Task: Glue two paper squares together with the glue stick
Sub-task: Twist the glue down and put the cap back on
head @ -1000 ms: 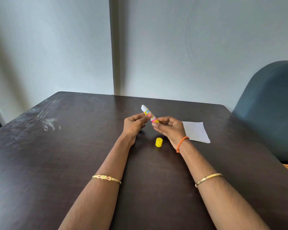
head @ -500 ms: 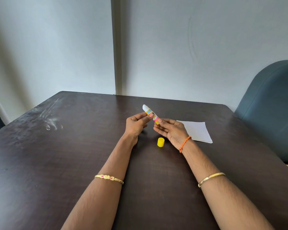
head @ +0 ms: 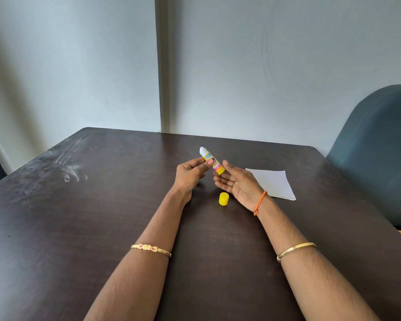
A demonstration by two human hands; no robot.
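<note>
Your right hand (head: 235,185) let go and opened, so only your left hand (head: 191,173) held the open glue stick (head: 212,161) above the surface (head: 79,228), ready for the paper (head: 272,183) nearby.

One glue stick (head: 212,161) is in view, uncapped, with one yellow cap (head: 223,199) standing on the table (head: 79,216). White paper (head: 271,183) lies toward the table's right edge; it looks like one sheet or a stack, and how many squares are in it cannot be told. There are two hands: one left hand (head: 190,174) and one right hand (head: 237,184). Three bracelets show: one gold bangle (head: 151,249) on the left forearm, one gold bangle (head: 295,250) on the right forearm, and one orange cord band (head: 260,202) at the right wrist. One table and one blue-grey chair (head: 375,154) complete the count.
</note>
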